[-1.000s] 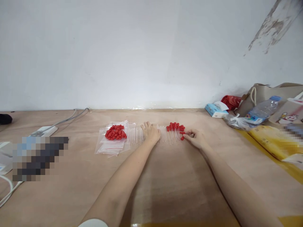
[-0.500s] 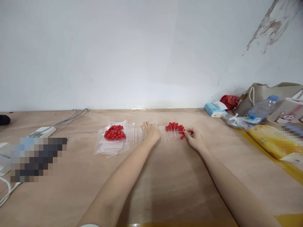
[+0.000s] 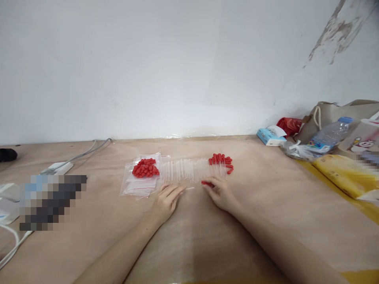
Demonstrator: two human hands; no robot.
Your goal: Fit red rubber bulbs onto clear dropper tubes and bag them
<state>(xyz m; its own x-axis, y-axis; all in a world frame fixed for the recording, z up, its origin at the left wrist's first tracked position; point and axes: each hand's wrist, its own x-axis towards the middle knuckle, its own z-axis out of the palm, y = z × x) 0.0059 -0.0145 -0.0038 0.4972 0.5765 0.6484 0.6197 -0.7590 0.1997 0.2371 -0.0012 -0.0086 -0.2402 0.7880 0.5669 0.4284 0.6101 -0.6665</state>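
In front of me my left hand (image 3: 167, 202) is closed on a thin clear dropper tube (image 3: 190, 188), whose end sticks out toward the right. Facing it, my right hand (image 3: 220, 194) pinches a red rubber bulb (image 3: 206, 183) between thumb and fingers. The bulb and the tube's end are apart. Behind the hands lies a row of clear dropper tubes (image 3: 183, 169), side by side. At its right end, several red bulbs (image 3: 219, 158) sit at the tops of tubes. A heap of loose red bulbs (image 3: 145, 168) rests on clear plastic bags (image 3: 139, 187) at the left.
A power strip (image 3: 60, 169) with cables is on the left, near a blurred-out object (image 3: 53, 201). To the right are a blue tissue pack (image 3: 270, 137), a plastic bottle (image 3: 333, 134) and a yellow package (image 3: 343, 175). A white wall (image 3: 177, 71) closes off the back.
My left hand has come back from the tube row, nearer to me and leftward, now with one tube. My right hand has moved left from the bulbs at the right, bringing a red bulb.
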